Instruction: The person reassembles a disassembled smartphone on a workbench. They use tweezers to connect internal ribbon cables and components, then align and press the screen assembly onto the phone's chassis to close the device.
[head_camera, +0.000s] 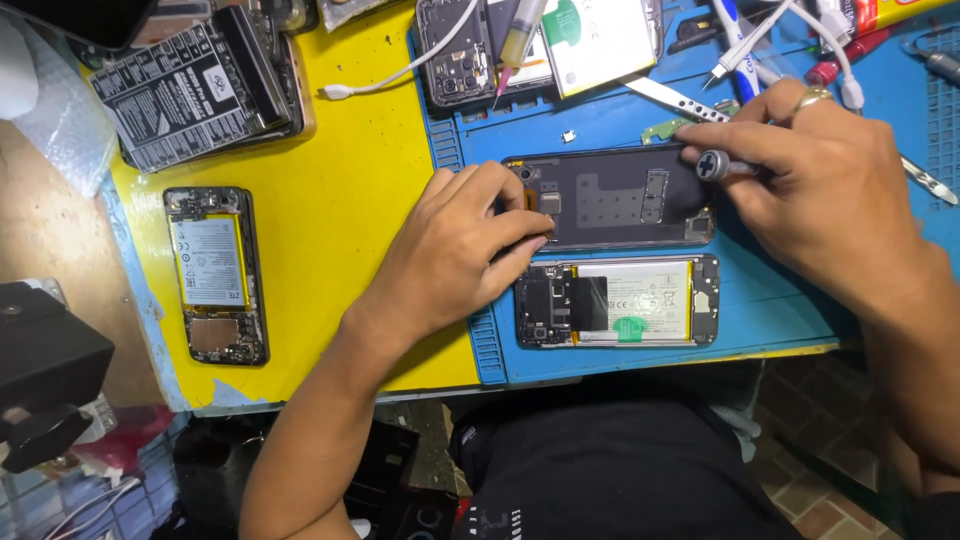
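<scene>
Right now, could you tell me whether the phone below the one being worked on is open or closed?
Open: the phone lies with no back cover, its battery and circuit board exposed.

**Desk with yellow top and blue mat**

The desk (330, 200) has a yellow surface. A blue work mat (780, 300) covers its right part. On the mat lie a dark phone frame (610, 200) and, nearer the front edge, an opened phone (618, 300). Another opened phone (216, 275) lies by the left edge, with a black printed box (190, 85) at the back left corner.
</scene>
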